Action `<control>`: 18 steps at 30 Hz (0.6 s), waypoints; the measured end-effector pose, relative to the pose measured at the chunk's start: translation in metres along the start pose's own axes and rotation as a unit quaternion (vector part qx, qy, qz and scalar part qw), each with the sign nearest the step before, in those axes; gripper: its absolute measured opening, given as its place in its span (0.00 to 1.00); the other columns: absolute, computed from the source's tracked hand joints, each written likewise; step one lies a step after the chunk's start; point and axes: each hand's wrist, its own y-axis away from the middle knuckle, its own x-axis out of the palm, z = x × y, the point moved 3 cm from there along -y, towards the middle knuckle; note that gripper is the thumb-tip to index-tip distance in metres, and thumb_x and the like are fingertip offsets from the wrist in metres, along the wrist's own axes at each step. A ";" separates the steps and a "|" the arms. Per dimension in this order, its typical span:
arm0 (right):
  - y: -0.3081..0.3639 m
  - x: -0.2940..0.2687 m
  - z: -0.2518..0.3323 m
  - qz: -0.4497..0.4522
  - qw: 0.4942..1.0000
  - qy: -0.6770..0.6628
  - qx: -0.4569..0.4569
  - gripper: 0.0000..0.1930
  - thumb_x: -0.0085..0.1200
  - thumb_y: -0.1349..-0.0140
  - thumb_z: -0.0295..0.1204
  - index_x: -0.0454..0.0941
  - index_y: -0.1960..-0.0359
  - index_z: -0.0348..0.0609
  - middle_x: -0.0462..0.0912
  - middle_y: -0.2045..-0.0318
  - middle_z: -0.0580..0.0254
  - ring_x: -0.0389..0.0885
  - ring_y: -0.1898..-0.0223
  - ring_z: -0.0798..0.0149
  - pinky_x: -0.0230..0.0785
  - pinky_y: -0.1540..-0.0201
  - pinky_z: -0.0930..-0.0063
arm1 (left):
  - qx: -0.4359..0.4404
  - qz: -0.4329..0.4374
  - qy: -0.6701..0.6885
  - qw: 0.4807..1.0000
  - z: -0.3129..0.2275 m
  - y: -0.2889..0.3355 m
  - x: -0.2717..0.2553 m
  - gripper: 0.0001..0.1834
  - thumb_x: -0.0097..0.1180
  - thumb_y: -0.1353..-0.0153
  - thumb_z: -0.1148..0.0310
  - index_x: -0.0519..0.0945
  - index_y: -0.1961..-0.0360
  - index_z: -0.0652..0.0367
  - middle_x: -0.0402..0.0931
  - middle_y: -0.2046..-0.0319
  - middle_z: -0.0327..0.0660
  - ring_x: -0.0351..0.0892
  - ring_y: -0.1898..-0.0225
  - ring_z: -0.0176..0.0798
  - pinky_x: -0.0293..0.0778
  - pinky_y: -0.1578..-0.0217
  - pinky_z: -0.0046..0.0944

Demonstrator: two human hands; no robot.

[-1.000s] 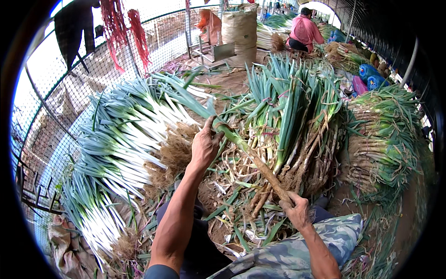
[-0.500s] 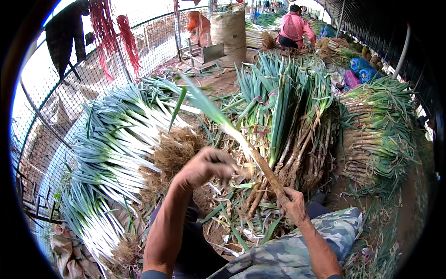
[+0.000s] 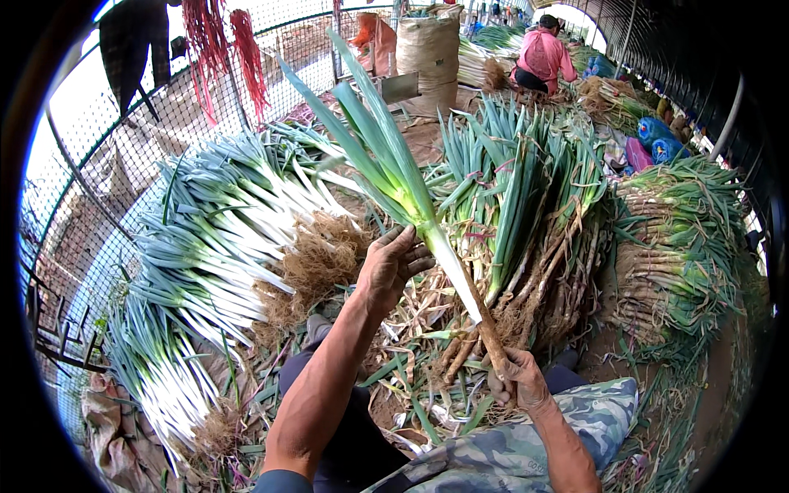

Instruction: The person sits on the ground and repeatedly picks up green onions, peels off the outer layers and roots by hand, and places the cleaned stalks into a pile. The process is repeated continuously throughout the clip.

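Note:
A long green onion (image 3: 454,263) slants up and away in front of me, with green leaves, a white upper shank and a brown-skinned lower part. My right hand (image 3: 518,378) is closed round its root end. At the base of the leaves, my left hand (image 3: 393,267) has thumb and finger against the stalk, apparently pinching it; the finger contact is partly hidden. Just beyond stands a bundle of unpeeled green onions (image 3: 534,238) with dry, brown outer skins. To the left lies a pile of peeled green onions (image 3: 222,246), white shanks and bushy roots toward me.
More unpeeled bundles (image 3: 678,246) are stacked at the right. Leaf scraps (image 3: 411,386) litter the ground, and camouflage cloth (image 3: 534,444) covers my lap. A woven sack (image 3: 427,62) stands beyond, near a person in pink (image 3: 545,57). Netting (image 3: 90,197) runs along the left.
My left hand has moved from beside the lower stalk up to the leaf base. More white shank now shows, and the leaves stand more upright. My right hand keeps hold of the root end.

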 end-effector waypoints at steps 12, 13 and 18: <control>-0.014 -0.004 -0.031 -0.097 0.987 0.131 0.001 0.22 0.50 0.37 0.50 0.72 0.65 0.38 0.70 0.81 0.68 0.64 0.84 0.77 0.58 0.82 0.81 | 0.119 -0.076 -0.095 0.985 -0.010 0.016 0.005 0.12 0.59 0.40 0.65 0.79 0.64 0.64 0.79 0.72 0.40 0.79 0.71 0.33 0.78 0.65 0.33; -0.014 -0.001 -0.029 -0.076 0.991 0.112 0.011 0.23 0.50 0.37 0.50 0.72 0.65 0.38 0.70 0.82 0.68 0.63 0.85 0.77 0.56 0.82 0.81 | 0.112 -0.075 -0.094 0.986 -0.012 0.017 0.004 0.11 0.59 0.40 0.66 0.79 0.64 0.63 0.79 0.72 0.39 0.78 0.71 0.32 0.77 0.65 0.33; -0.013 -0.002 -0.026 0.027 0.992 -0.031 0.115 0.23 0.50 0.36 0.48 0.74 0.62 0.35 0.70 0.84 0.67 0.62 0.86 0.76 0.54 0.84 0.81 | 0.091 -0.075 -0.048 0.992 -0.018 0.025 0.006 0.10 0.58 0.40 0.67 0.79 0.62 0.63 0.80 0.69 0.38 0.79 0.68 0.33 0.77 0.62 0.32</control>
